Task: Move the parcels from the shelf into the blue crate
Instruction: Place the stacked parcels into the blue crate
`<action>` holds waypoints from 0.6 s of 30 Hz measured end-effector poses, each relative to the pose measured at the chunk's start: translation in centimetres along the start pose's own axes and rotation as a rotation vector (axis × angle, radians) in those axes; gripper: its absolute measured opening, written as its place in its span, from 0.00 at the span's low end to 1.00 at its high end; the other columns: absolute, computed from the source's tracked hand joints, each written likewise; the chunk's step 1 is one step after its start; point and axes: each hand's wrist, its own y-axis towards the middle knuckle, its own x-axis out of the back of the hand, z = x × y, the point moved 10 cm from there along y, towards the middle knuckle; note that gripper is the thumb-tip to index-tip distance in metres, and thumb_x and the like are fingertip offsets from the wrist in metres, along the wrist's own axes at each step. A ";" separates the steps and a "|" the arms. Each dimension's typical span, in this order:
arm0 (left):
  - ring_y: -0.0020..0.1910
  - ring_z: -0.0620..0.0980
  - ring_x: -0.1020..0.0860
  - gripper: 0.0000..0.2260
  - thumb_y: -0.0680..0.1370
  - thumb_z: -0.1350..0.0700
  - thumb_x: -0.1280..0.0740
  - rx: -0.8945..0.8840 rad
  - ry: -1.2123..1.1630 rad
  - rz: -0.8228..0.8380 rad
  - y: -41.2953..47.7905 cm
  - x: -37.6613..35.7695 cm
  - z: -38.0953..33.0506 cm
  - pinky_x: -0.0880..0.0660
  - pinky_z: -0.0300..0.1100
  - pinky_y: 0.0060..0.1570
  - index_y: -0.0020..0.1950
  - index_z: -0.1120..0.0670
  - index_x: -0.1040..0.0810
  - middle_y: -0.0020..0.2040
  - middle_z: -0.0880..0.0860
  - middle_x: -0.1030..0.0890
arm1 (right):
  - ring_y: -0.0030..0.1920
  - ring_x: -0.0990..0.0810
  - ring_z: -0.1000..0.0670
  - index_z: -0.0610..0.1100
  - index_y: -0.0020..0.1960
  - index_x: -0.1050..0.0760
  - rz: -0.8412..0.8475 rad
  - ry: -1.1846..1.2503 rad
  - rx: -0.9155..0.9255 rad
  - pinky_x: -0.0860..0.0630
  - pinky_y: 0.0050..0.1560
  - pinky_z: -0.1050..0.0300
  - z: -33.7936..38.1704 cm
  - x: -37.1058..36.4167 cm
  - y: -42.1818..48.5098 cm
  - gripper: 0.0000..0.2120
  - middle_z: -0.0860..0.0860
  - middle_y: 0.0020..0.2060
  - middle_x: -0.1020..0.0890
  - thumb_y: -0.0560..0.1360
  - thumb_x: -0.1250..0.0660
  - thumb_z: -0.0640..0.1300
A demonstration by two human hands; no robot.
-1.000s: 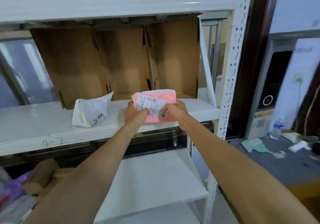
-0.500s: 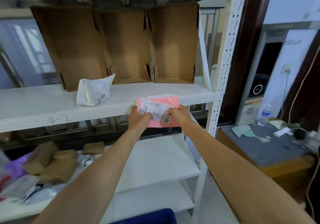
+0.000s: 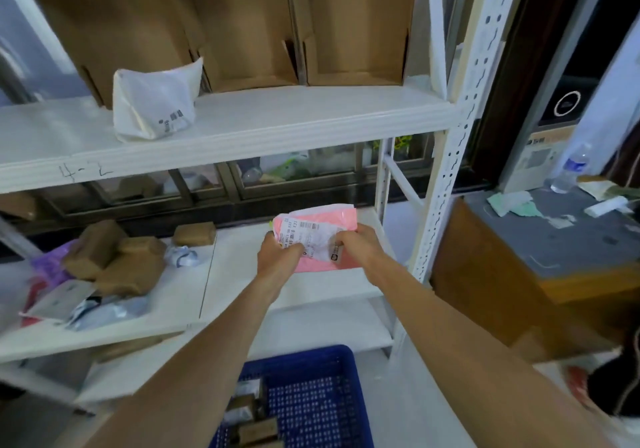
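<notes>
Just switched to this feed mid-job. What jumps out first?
A pink parcel gripped by the left hand and right hand, mid-frame in front of the shelving. Below it, a blue crate on the floor already holds parcels. A white parcel sits on the upper shelf.

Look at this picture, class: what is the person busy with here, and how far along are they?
A person holds a pink parcel in both hands, the left hand and the right hand gripping its sides, in front of the white shelves. The blue crate sits on the floor below, with a few parcels in it. A white parcel waits on the shelf above, and more brown parcels lie on the lower shelf to the left.
</notes>
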 end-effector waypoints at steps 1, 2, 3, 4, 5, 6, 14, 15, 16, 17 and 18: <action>0.49 0.47 0.19 0.18 0.69 0.56 0.31 0.021 0.005 0.001 0.0 -0.4 1.5 0.18 0.49 0.50 0.58 0.49 0.25 0.53 0.49 0.18 | 0.47 0.19 0.48 0.44 0.54 0.20 0.014 -0.020 -0.018 0.24 0.40 0.57 -1.5 -0.3 0.4 0.14 0.47 0.48 0.16 0.68 0.30 0.39; 0.49 0.47 0.19 0.18 0.69 0.56 0.31 0.048 0.013 0.008 0.1 -0.8 3.1 0.18 0.49 0.49 0.58 0.49 0.25 0.52 0.49 0.18 | 0.46 0.19 0.48 0.43 0.53 0.20 0.026 -0.022 -0.040 0.24 0.40 0.57 -3.1 -0.7 0.8 0.14 0.48 0.47 0.16 0.68 0.30 0.39; 0.49 0.47 0.19 0.18 0.70 0.57 0.31 0.064 0.016 0.018 0.0 -1.3 4.5 0.19 0.47 0.48 0.58 0.50 0.25 0.52 0.49 0.18 | 0.44 0.19 0.48 0.43 0.51 0.19 0.040 -0.018 -0.060 0.24 0.41 0.57 -4.6 -1.0 1.3 0.12 0.48 0.44 0.16 0.67 0.31 0.39; 0.48 0.46 0.19 0.17 0.70 0.58 0.31 0.087 0.019 0.020 0.0 -1.6 5.9 0.20 0.45 0.45 0.59 0.50 0.26 0.52 0.49 0.18 | 0.43 0.19 0.48 0.43 0.49 0.19 0.048 -0.010 -0.081 0.23 0.41 0.56 -6.3 -1.4 1.8 0.11 0.49 0.42 0.16 0.67 0.31 0.38; 0.48 0.46 0.20 0.17 0.71 0.59 0.32 0.109 0.016 0.020 -0.1 -1.9 7.1 0.22 0.43 0.43 0.59 0.51 0.26 0.52 0.49 0.18 | 0.43 0.19 0.47 0.43 0.48 0.19 0.057 -0.003 -0.098 0.22 0.43 0.55 -7.7 -1.7 2.1 0.10 0.49 0.42 0.15 0.67 0.31 0.38; 0.48 0.47 0.20 0.16 0.72 0.60 0.32 0.136 0.016 0.016 -0.1 -2.2 8.4 0.23 0.42 0.41 0.59 0.52 0.26 0.52 0.50 0.18 | 0.43 0.19 0.47 0.43 0.48 0.19 0.065 -0.001 -0.116 0.21 0.46 0.53 -9.3 -2.1 2.6 0.10 0.49 0.43 0.15 0.67 0.32 0.38; 0.45 0.46 0.23 0.13 0.76 0.59 0.33 0.282 0.068 0.011 0.2 -4.9 19.1 0.28 0.42 0.39 0.59 0.53 0.30 0.49 0.49 0.21 | 0.46 0.17 0.47 0.43 0.47 0.19 0.107 -0.017 -0.234 0.19 0.55 0.47 -20.2 -4.4 5.2 0.09 0.45 0.48 0.13 0.68 0.33 0.39; 0.46 0.47 0.22 0.14 0.76 0.59 0.33 0.292 0.065 0.013 0.4 -5.2 20.4 0.27 0.43 0.42 0.59 0.52 0.29 0.50 0.50 0.21 | 0.45 0.17 0.47 0.42 0.47 0.19 0.110 -0.018 -0.245 0.19 0.55 0.46 -21.4 -4.7 5.5 0.09 0.44 0.48 0.13 0.68 0.33 0.39; 0.46 0.47 0.22 0.14 0.75 0.58 0.32 0.301 0.067 0.010 0.6 -5.5 21.6 0.27 0.43 0.43 0.60 0.52 0.29 0.50 0.50 0.21 | 0.47 0.16 0.46 0.41 0.48 0.19 0.113 -0.019 -0.258 0.19 0.56 0.45 -22.7 -4.9 5.8 0.09 0.44 0.49 0.13 0.69 0.33 0.39; 0.46 0.47 0.22 0.14 0.75 0.59 0.32 0.307 0.073 0.005 0.7 -5.7 22.5 0.27 0.43 0.42 0.59 0.52 0.29 0.50 0.50 0.20 | 0.49 0.15 0.45 0.41 0.49 0.19 0.118 -0.023 -0.268 0.19 0.56 0.44 -23.5 -5.1 5.9 0.10 0.45 0.49 0.13 0.69 0.33 0.39; 0.45 0.46 0.22 0.14 0.75 0.59 0.32 0.309 0.086 0.005 0.9 -6.1 23.7 0.27 0.42 0.40 0.59 0.52 0.29 0.49 0.50 0.20 | 0.51 0.15 0.44 0.42 0.49 0.19 0.125 -0.026 -0.275 0.18 0.57 0.43 -24.9 -5.5 6.3 0.09 0.45 0.49 0.13 0.70 0.34 0.39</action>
